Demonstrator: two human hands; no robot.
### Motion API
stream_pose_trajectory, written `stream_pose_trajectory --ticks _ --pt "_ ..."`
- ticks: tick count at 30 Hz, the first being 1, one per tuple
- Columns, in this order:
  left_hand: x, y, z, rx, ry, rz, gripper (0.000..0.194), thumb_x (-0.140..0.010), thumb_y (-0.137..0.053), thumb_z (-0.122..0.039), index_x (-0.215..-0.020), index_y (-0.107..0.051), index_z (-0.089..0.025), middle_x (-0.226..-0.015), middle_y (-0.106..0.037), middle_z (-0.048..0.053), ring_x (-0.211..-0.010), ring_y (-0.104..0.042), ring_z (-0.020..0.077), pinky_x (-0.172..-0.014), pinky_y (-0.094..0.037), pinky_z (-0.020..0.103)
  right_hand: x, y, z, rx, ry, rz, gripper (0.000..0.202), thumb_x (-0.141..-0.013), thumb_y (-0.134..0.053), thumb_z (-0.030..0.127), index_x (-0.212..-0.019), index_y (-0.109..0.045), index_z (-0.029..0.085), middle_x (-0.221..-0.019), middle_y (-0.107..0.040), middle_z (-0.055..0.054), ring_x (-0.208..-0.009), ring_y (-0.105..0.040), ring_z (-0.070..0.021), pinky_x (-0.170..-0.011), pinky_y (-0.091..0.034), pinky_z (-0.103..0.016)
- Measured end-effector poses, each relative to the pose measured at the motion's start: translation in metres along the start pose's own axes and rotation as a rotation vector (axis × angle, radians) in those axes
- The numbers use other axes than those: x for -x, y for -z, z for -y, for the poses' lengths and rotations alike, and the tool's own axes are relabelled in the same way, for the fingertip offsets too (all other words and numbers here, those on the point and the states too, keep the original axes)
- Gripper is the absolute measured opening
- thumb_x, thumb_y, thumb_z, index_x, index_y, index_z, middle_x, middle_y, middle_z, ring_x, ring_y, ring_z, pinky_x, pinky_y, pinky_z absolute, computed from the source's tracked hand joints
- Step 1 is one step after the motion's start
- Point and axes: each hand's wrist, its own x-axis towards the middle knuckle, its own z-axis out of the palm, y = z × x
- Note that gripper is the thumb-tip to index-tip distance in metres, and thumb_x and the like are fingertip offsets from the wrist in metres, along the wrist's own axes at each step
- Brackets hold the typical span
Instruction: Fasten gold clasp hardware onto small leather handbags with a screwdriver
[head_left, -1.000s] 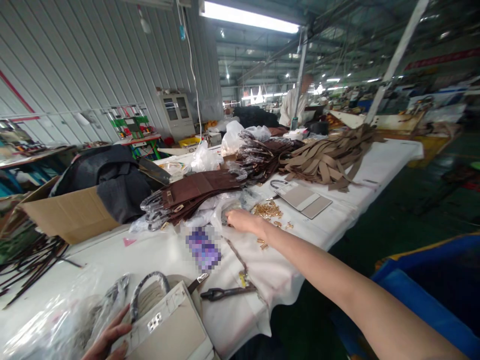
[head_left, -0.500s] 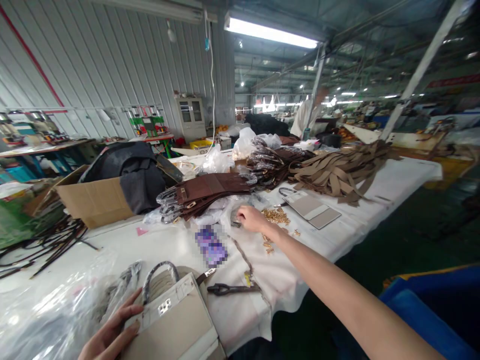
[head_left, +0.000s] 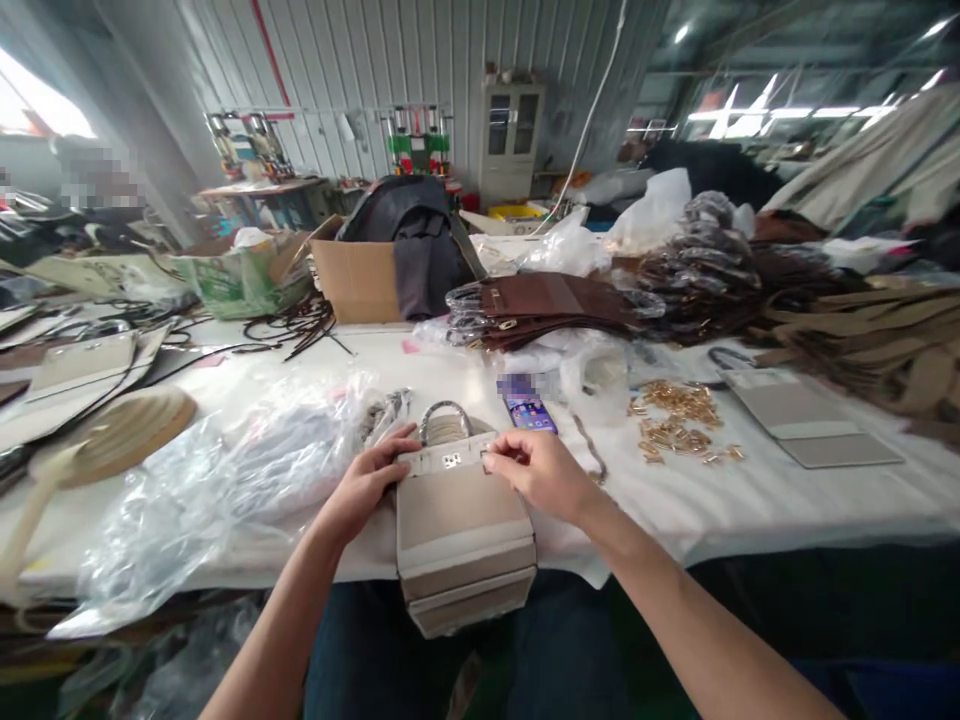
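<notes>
A beige handbag (head_left: 461,510) lies at the table's front edge, its lower end overhanging above the lap. Its wrapped handle (head_left: 446,412) stands up at the far end, and a small metal plate (head_left: 451,460) sits near the middle of that end. My left hand (head_left: 375,468) grips the bag's upper left corner, thumb on top. At the upper right corner my right hand (head_left: 536,472) is closed in a pinch against the bag; whatever is between the fingertips is hidden. Beyond the right hand lies a phone (head_left: 529,408) with its screen lit.
Gold metal pieces (head_left: 679,405) are heaped to the right, beside a flat beige bag piece (head_left: 814,410). Plastic wrapping (head_left: 247,470) covers the left front. Behind are brown bag pieces (head_left: 555,300), a cardboard box (head_left: 356,282) with dark cloth, and tan straps (head_left: 877,340).
My right hand has come back from near the gold pieces to the bag's upper right corner. My left hand stays at the bag's left side. The view has swung left.
</notes>
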Motion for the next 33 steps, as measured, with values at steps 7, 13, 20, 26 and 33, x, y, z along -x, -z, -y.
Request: stream_pose_trajectory --ticks 7,13,20,26,33 --pt "-0.009 0.007 0.024 -0.112 -0.117 -0.063 0.041 -0.081 -0.078 -0.033 -0.120 -0.085 -0.024 -0.163 -0.068 0.014 -0.158 -0.056 0.0391 -0.139 -0.032 0.057 -0.012 -0.044 0.001 0.359 0.049 0.020 0.025 -0.100 -0.071 0.022 -0.077 -0.079 0.018 -0.079 -0.075 -0.003 -0.076 -0.066 -0.0174 -0.071 -0.043 -0.031" --pt "-0.008 0.007 0.030 -0.088 -0.108 -0.110 0.044 -0.080 -0.080 -0.033 -0.121 -0.086 -0.021 -0.155 -0.074 0.014 -0.149 -0.064 0.0390 -0.134 -0.040 0.053 -0.036 -0.055 0.011 0.557 0.388 0.044 0.015 -0.107 -0.071 0.016 -0.112 -0.084 0.020 -0.113 -0.078 -0.009 -0.111 -0.072 -0.0236 -0.102 -0.055 -0.036" --pt "-0.002 0.001 0.027 -0.063 -0.165 -0.122 0.035 -0.085 -0.078 -0.036 -0.116 -0.088 -0.023 -0.136 -0.083 0.010 -0.134 -0.073 0.0372 -0.126 -0.049 0.050 -0.058 -0.087 0.017 0.807 0.547 0.235 0.018 -0.105 -0.081 0.030 -0.120 -0.079 0.020 -0.123 -0.073 -0.010 -0.119 -0.067 -0.0267 -0.105 -0.056 -0.040" --pt "-0.002 0.000 0.033 -0.056 -0.156 -0.158 0.033 -0.086 -0.077 -0.035 -0.114 -0.087 -0.022 -0.142 -0.080 0.012 -0.138 -0.070 0.0388 -0.127 -0.047 0.051 -0.058 -0.090 0.018 0.877 0.545 0.242 0.011 -0.106 -0.079 0.026 -0.114 -0.078 0.019 -0.121 -0.073 -0.010 -0.116 -0.068 -0.0265 -0.102 -0.056 -0.039" --pt "0.000 0.004 0.034 -0.029 -0.148 -0.128 0.035 -0.088 -0.078 -0.035 -0.118 -0.087 -0.020 -0.148 -0.077 0.015 -0.144 -0.066 0.0395 -0.131 -0.043 0.054 -0.057 -0.095 0.017 0.967 0.597 0.247 0.007 -0.109 -0.072 0.020 -0.113 -0.073 0.016 -0.124 -0.073 -0.013 -0.117 -0.067 -0.0292 -0.100 -0.057 -0.042"
